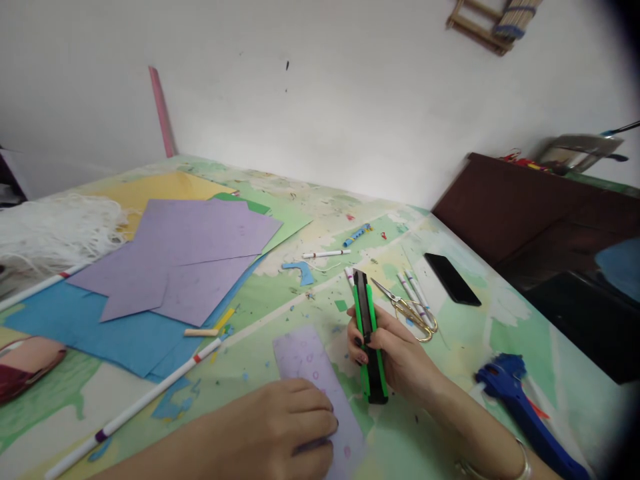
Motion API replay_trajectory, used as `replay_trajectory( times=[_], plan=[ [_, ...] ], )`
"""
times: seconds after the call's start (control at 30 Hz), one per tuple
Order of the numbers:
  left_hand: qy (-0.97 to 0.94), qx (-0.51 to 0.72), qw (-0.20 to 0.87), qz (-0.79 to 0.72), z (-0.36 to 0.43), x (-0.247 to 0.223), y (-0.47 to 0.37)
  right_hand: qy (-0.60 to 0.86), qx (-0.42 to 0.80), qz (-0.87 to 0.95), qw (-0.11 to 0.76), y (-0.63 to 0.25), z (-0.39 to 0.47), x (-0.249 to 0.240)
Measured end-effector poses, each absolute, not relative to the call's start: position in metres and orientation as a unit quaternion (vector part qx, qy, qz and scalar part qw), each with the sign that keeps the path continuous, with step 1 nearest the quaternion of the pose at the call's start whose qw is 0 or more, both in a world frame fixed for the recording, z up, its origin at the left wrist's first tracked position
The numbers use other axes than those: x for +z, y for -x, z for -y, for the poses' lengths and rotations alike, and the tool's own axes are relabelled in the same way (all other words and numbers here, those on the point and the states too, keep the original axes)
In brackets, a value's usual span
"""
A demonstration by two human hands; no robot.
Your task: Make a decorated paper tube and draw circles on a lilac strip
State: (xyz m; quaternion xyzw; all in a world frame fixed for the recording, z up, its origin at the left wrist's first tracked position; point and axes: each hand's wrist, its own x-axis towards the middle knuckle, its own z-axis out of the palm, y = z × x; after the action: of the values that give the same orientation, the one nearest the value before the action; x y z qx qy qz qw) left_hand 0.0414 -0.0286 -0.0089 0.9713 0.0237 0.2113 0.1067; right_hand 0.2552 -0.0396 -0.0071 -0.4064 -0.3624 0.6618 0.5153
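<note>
My right hand (pixel 395 347) is closed around a green and black box cutter (pixel 367 333), held upright above the table with its tip pointing away from me. The thumb rests on the cutter's slider. Under my left hand (pixel 285 427) lies a strip of purple paper (pixel 303 350) with small pinkish marks. The left fingers are slightly bent and rest on the strip, partly covering it. Just beyond the right hand are gold-handled scissors (pixel 407 310) and several white paper sticks (pixel 416 290).
Purple sheets (pixel 190 233) overlap blue paper (pixel 55 313) at left. A long white stick (pixel 145 403) lies near my left arm. White shredded strands (pixel 60 223) are piled far left. A black phone (pixel 453 279) and blue glue gun (pixel 520 407) lie at right.
</note>
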Motion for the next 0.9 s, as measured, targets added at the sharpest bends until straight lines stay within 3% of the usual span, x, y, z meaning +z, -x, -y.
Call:
replay_trajectory(
  times=[0.63,0.9],
  plan=[
    [-0.981,0.143,0.122,-0.047,0.015,-0.004,-0.031,0.304,0.689,0.399,0.523,-0.279,0.041,0.023],
    [-0.959,0.121,0.106,-0.233,0.0,-0.003,-0.027,0.458,0.547,0.422,0.56,-0.282,0.04,0.01]
  ],
)
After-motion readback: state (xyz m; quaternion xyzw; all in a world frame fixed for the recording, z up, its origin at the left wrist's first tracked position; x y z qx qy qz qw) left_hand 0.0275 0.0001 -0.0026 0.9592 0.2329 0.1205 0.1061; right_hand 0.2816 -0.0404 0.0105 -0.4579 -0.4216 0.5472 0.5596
